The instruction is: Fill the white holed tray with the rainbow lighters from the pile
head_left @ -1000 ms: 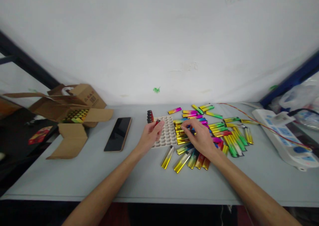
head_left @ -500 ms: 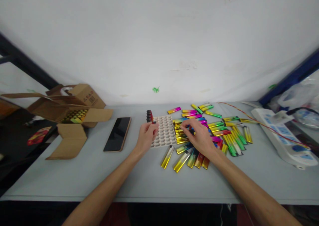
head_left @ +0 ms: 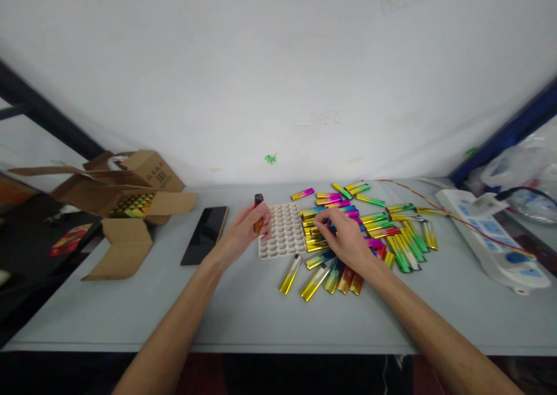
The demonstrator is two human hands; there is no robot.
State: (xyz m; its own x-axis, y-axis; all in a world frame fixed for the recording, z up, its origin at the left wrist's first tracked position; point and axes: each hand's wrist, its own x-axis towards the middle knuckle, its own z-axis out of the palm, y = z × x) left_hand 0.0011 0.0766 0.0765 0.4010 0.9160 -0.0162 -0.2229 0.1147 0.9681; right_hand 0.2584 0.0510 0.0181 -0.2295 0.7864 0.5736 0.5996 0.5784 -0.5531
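Observation:
My left hand [head_left: 243,232] is closed round a lighter [head_left: 258,200] that stands upright at the far left corner of the white dimpled tray [head_left: 282,238]. Only the lighter's dark top and a bit of orange body show above my fingers. My right hand [head_left: 343,238] lies on the pile of shiny coloured lighters [head_left: 391,232] just right of the tray, its fingers curled over a few of them; whether it grips one is hidden. More gold lighters [head_left: 290,274] lie loose in front of the tray.
A black phone [head_left: 204,242] lies flat left of the tray. An open cardboard box [head_left: 126,198] holding more lighters sits at the far left. A white power strip [head_left: 496,244] with a red-and-yellow wire runs along the right. The grey table's near edge [head_left: 261,348] is close.
My left hand moved left and back to the tray's far left corner with a lighter, and now covers the ones standing there. The right hand barely shifted on the pile.

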